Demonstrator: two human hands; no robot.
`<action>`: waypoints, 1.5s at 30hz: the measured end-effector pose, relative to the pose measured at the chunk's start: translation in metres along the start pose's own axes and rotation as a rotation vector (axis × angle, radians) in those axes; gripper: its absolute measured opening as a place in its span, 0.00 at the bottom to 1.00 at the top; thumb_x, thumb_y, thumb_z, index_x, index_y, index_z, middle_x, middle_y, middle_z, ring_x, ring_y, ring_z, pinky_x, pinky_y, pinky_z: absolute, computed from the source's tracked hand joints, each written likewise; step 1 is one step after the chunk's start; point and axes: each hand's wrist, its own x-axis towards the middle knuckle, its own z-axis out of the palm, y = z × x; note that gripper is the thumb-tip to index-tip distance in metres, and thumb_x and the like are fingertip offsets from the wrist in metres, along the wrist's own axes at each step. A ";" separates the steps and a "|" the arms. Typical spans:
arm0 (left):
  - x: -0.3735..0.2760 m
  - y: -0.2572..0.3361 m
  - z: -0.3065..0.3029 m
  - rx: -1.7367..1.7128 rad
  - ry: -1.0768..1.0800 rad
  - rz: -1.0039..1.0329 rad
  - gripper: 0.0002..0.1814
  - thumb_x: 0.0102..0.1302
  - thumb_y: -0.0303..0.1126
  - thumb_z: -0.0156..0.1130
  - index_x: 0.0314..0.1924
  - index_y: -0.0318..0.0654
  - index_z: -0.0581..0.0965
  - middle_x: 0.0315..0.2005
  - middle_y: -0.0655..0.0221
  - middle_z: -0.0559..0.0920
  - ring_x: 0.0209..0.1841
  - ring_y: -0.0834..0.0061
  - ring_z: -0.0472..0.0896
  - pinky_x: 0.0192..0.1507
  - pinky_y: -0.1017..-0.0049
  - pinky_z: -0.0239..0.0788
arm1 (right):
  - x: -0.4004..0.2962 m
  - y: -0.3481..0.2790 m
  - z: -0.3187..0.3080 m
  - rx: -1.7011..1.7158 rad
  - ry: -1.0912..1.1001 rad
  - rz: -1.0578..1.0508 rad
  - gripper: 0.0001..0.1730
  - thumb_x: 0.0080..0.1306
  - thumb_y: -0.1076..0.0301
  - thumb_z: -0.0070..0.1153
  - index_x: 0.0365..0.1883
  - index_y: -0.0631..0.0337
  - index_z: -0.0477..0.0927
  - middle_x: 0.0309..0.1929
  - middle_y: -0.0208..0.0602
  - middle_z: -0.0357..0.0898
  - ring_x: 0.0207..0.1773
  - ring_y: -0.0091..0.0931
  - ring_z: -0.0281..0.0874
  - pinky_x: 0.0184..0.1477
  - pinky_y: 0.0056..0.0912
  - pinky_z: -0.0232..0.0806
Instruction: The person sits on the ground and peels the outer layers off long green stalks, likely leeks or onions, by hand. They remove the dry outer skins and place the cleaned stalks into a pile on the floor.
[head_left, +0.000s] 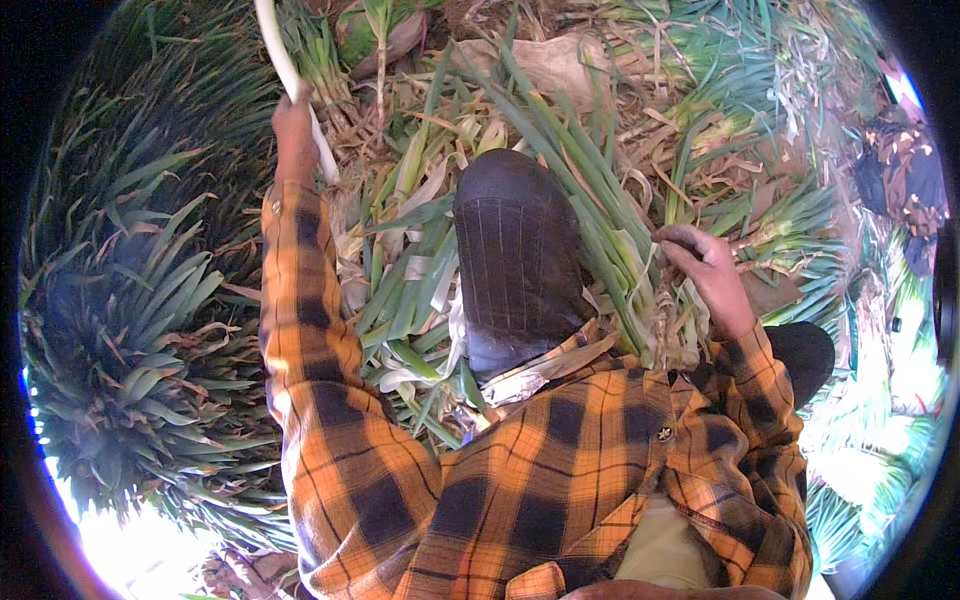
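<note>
At the upper left, my left hand (294, 131) is closed around the long white stalk of a leek (277, 49). Its upper part runs out past the top edge of the view, and its lower end shows below my fist. My right hand (705, 262) is at the right of my raised knee, thumb and forefinger close together. Beside those fingers lie green leek leaves (600, 217) and dry, stringy husks (664, 322). Whether the fingers pinch a strip of this is too unclear to see.
A dense heap of leeks (142, 360) rises on my left. My dark-clad knee (517, 247) stands amid loose leaves and peelings. Ahead lies a tan sack cloth (547, 64); more leek bunches (795, 240) lie to the right. Dark patterned cloth (904, 180) shows near the right rim.
</note>
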 end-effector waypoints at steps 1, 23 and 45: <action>0.017 -0.038 -0.009 0.174 -0.016 -0.003 0.14 0.58 0.38 0.59 0.34 0.31 0.73 0.18 0.70 0.72 0.16 0.78 0.69 0.16 0.76 0.58 | 0.000 0.005 0.002 0.003 0.003 0.016 0.12 0.62 0.69 0.48 0.40 0.69 0.74 0.32 0.33 0.76 0.32 0.18 0.72 0.33 0.21 0.65; 0.106 -0.223 -0.083 0.659 0.160 -0.262 0.32 0.51 0.29 0.58 0.55 0.28 0.59 0.34 0.52 0.76 0.35 0.62 0.76 0.36 0.68 0.66 | -0.023 0.074 0.018 0.043 -0.030 0.287 0.13 0.61 0.65 0.50 0.38 0.68 0.75 0.27 0.34 0.76 0.26 0.21 0.74 0.31 0.23 0.66; -0.231 0.080 0.266 0.065 -1.181 0.569 0.13 0.61 0.34 0.56 0.41 0.34 0.76 0.27 0.67 0.80 0.27 0.79 0.77 0.31 0.78 0.69 | -0.013 0.152 -0.064 0.058 0.311 0.124 0.21 0.58 0.61 0.51 0.47 0.65 0.71 0.41 0.39 0.74 0.41 0.28 0.70 0.46 0.28 0.62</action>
